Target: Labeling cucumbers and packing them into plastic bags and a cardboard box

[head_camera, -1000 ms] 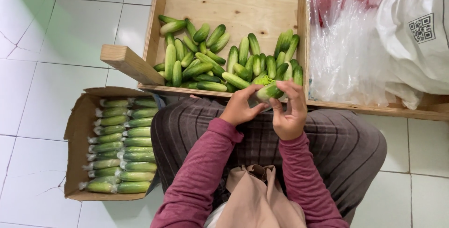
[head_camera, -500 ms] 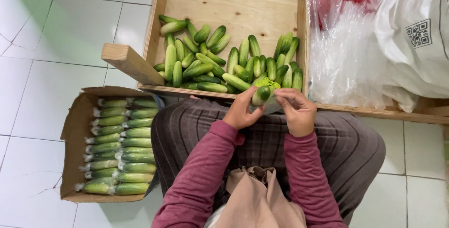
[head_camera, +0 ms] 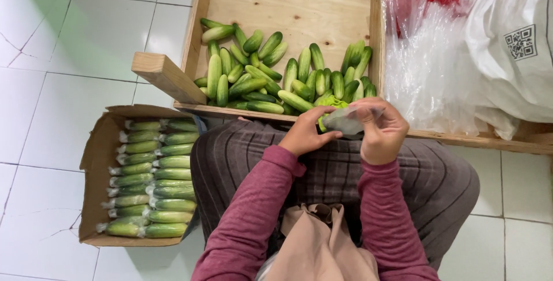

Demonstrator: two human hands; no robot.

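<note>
Both hands grip 1 cucumber [head_camera: 329,103] in a clear plastic sleeve [head_camera: 345,121]: left hand [head_camera: 305,134] pinches the end, right hand [head_camera: 381,131] clamps the film (thin, slippery), which could tear or slip.

A green cucumber [head_camera: 329,103] sits partly inside a clear plastic bag [head_camera: 345,122], held in the air just in front of the wooden tray [head_camera: 288,4], its tip sticking out toward the tray.

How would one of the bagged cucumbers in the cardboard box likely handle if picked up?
Each bagged cucumber would probably stay stiff, since all lie straight in the cardboard box. The glossy clear wrap suggests a slightly slippery grip. Being round and long, it could roll once freed from the packed rows.
</note>
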